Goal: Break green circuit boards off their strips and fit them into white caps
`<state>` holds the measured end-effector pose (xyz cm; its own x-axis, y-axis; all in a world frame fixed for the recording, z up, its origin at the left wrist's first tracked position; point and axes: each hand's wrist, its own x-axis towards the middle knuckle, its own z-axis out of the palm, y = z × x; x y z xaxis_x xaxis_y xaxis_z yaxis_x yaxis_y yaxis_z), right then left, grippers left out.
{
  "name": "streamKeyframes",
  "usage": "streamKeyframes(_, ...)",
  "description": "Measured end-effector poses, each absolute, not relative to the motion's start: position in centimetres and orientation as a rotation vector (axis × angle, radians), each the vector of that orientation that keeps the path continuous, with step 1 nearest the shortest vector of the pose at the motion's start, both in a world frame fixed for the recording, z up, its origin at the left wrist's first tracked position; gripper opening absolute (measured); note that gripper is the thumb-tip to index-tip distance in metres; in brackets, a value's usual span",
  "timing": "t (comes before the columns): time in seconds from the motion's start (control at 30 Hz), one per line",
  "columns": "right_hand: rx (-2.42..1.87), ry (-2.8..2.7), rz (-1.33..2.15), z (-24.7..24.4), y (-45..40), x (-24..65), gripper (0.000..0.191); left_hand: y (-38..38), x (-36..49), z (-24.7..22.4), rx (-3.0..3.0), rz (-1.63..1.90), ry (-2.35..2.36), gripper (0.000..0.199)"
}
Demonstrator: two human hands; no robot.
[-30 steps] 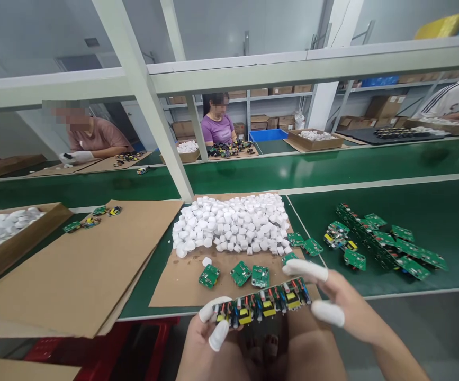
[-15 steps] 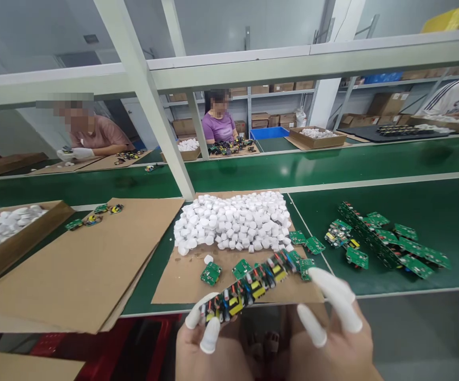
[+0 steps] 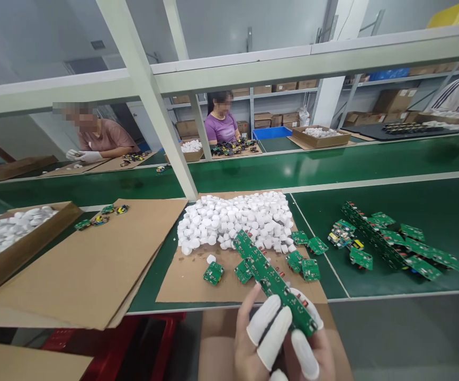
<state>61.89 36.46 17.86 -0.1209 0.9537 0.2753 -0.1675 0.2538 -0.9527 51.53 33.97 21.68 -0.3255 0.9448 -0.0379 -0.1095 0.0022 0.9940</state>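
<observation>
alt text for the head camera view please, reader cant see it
Right hand grips a slanted green circuit-board strip, partly over a cardboard sheet, while left hand touches its lower half; both wear white finger covers. The sheet bears heaped white pieces and smaller green boards. Co-workers are beyond.

The circuit-board strip (image 3: 273,276) had turned over, showing its green face (components showed before), and now slanted up leftward. The right hand (image 3: 314,346), previously clear, had closed on its lower end; the left hand (image 3: 255,338) apparently touched it just beside.
</observation>
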Motion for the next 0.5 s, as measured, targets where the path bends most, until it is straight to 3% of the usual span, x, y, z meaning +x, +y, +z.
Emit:
streamKeyframes(0.1, -0.791, -0.926, 1.224, 17.9, 36.4, 61.3, 0.03, 33.4, 51.2, 20.7, 0.993, 1.542, 1.398, 0.029)
streamKeyframes(0.23, -0.648, -0.605, 1.367, 19.1, 36.7, 62.2, 0.021, 34.3, 47.8, 19.8, 0.882, 1.634, 1.422, 0.06)
streamKeyframes(0.37, -0.684, -0.798, 1.485, 19.7, 37.0, 63.9, 0.029, 36.5, 44.3, 19.7, 0.808, 1.573, 1.305, 0.058)
streamKeyframes(0.5, -0.957, -1.272, 1.373, 20.1, 37.7, 66.1, 0.033, 36.4, 44.1, 21.1, 0.715, 1.559, 1.291, 0.054)
